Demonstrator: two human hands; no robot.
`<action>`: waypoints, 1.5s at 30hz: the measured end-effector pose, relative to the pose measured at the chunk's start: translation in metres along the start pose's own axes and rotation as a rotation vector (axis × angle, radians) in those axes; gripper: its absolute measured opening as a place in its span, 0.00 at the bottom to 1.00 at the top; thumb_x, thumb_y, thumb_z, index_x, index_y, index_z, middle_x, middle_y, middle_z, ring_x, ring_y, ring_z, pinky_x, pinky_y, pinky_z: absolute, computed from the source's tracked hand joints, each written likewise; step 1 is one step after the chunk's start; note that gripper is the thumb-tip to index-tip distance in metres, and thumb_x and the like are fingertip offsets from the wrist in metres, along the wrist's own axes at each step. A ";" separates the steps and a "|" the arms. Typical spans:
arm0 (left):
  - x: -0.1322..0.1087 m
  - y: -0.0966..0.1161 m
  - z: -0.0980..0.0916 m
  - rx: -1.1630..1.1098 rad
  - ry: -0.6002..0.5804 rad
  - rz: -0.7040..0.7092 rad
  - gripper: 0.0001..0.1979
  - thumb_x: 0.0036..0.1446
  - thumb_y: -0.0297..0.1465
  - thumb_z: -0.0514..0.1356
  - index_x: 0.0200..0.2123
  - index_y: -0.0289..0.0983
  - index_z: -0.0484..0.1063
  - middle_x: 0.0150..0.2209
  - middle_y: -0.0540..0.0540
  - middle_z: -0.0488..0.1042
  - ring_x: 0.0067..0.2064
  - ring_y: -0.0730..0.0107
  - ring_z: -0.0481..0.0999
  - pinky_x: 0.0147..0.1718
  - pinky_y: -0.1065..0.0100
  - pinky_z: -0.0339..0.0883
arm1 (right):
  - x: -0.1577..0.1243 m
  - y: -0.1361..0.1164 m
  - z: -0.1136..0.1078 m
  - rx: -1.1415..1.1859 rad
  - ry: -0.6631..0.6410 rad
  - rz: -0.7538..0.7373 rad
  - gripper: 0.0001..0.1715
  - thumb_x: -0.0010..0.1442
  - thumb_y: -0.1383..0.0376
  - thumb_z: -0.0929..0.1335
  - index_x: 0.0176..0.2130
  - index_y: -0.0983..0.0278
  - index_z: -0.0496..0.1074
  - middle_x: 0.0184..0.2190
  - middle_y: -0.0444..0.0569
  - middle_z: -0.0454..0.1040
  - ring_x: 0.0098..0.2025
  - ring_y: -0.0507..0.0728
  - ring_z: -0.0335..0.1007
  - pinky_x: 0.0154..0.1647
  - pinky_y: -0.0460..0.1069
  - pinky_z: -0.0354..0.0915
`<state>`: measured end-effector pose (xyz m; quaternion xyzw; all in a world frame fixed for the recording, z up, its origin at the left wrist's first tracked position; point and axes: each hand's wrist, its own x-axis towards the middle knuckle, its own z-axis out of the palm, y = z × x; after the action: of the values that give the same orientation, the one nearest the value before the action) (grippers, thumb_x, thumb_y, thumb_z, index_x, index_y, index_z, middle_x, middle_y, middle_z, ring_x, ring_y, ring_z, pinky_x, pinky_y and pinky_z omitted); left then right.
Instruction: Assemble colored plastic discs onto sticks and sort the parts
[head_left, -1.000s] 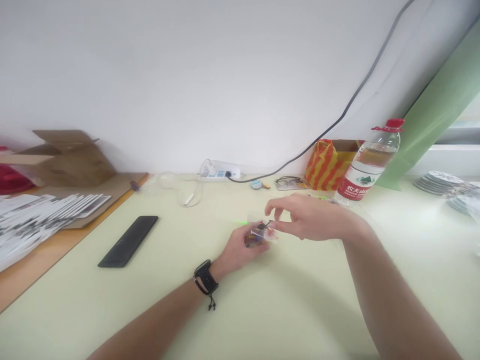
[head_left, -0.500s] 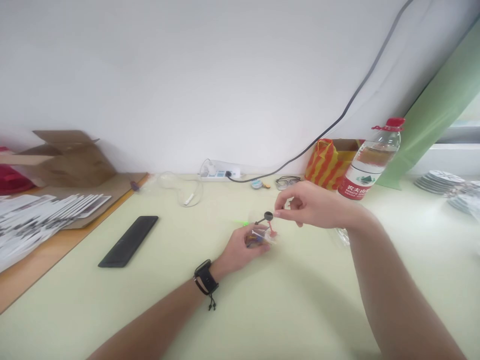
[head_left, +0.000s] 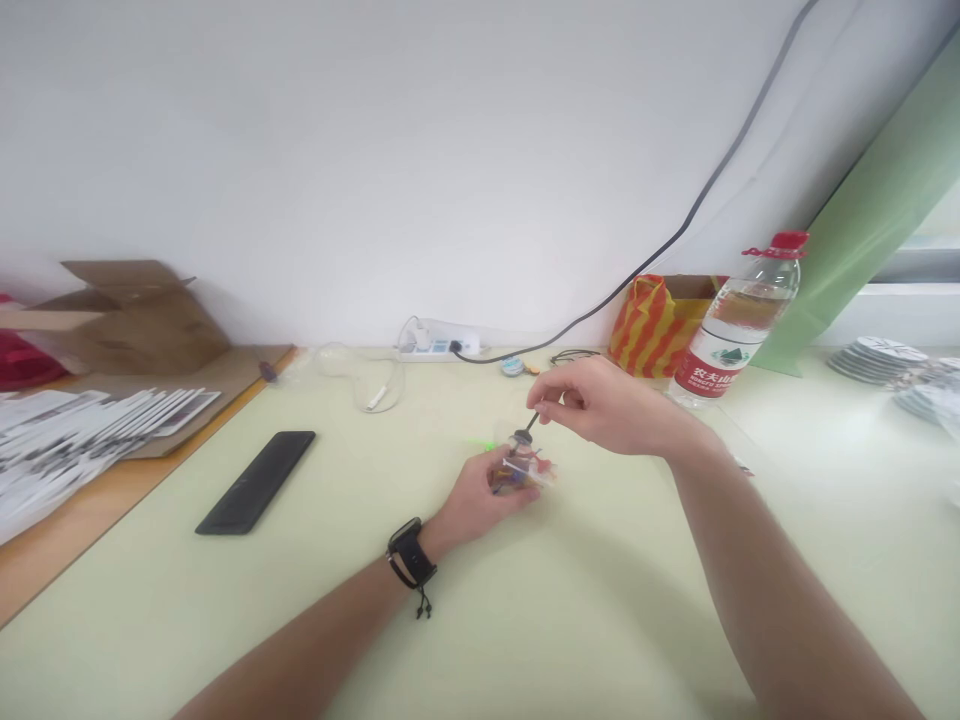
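A black wristwatch (head_left: 411,553) sat on the near forearm, at seven o'clock from the work. Just beyond it the left hand (head_left: 476,497) lay low on the pale green table (head_left: 570,620), its fingers curled closed around a small clear bundle (head_left: 525,470) with red and orange bits inside, too blurred to make out. The bundle sat near the middle of the table, at the left hand's fingertips. At one o'clock from it the right hand (head_left: 611,410) hung above the table, thumb and forefinger pinched on a thin dark pin (head_left: 529,425), the other fingers folded in. The pin slanted down toward seven o'clock, its dark lower end touching the top of the bundle.

At nine o'clock from the hands lay a black phone (head_left: 256,481), flat and well apart. Farther left was a fanned stack of printed sheets (head_left: 82,435). At eleven o'clock, by the wall, lay a white power strip (head_left: 439,347). At two o'clock stood a water bottle (head_left: 739,325) with a red cap, beside a striped orange bag (head_left: 651,328).
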<state>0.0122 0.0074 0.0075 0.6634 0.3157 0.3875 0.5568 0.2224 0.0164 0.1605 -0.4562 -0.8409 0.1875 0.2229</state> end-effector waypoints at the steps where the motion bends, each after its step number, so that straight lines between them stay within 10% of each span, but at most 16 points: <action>1: 0.000 0.001 0.000 -0.004 0.001 0.000 0.22 0.57 0.31 0.71 0.53 0.35 0.74 0.54 0.37 0.80 0.55 0.52 0.80 0.56 0.56 0.71 | 0.000 -0.001 0.000 0.002 -0.006 0.003 0.10 0.62 0.67 0.66 0.40 0.60 0.78 0.32 0.45 0.78 0.29 0.52 0.69 0.28 0.47 0.58; 12: 0.002 -0.002 -0.001 0.115 0.032 0.001 0.18 0.55 0.33 0.71 0.48 0.35 0.78 0.45 0.40 0.81 0.44 0.57 0.81 0.46 0.60 0.73 | -0.001 -0.010 0.012 -0.073 -0.197 0.028 0.09 0.60 0.71 0.65 0.37 0.59 0.74 0.35 0.45 0.79 0.35 0.54 0.72 0.29 0.46 0.57; 20: 0.001 -0.003 -0.002 0.071 -0.003 -0.031 0.27 0.52 0.35 0.74 0.54 0.36 0.75 0.50 0.38 0.80 0.48 0.57 0.80 0.49 0.58 0.72 | -0.005 -0.013 0.004 -0.186 -0.096 0.016 0.19 0.69 0.62 0.61 0.25 0.61 0.67 0.24 0.44 0.71 0.29 0.54 0.65 0.29 0.49 0.53; 29: 0.000 0.005 -0.001 0.077 -0.030 -0.022 0.18 0.59 0.37 0.69 0.50 0.35 0.77 0.47 0.40 0.81 0.46 0.57 0.80 0.48 0.58 0.73 | -0.010 -0.005 -0.003 0.079 -0.441 0.070 0.19 0.65 0.49 0.68 0.37 0.59 0.80 0.31 0.46 0.79 0.19 0.51 0.69 0.26 0.49 0.60; 36: -0.002 0.012 0.000 0.178 -0.162 0.075 0.22 0.54 0.36 0.72 0.52 0.39 0.77 0.50 0.40 0.81 0.51 0.54 0.80 0.52 0.57 0.72 | -0.001 0.003 -0.012 0.527 0.079 -0.080 0.21 0.67 0.49 0.66 0.42 0.63 0.77 0.34 0.49 0.79 0.20 0.47 0.60 0.23 0.47 0.61; 45: -0.007 0.016 0.000 0.157 -0.237 -0.026 0.24 0.60 0.37 0.68 0.58 0.39 0.74 0.52 0.40 0.81 0.52 0.54 0.81 0.54 0.56 0.72 | 0.046 0.073 0.087 0.351 -0.209 -0.056 0.17 0.66 0.60 0.68 0.50 0.64 0.79 0.46 0.53 0.80 0.43 0.55 0.74 0.44 0.49 0.68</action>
<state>0.0086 -0.0017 0.0225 0.7419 0.2856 0.2731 0.5417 0.2026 0.0836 0.0602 -0.3650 -0.8261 0.3712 0.2155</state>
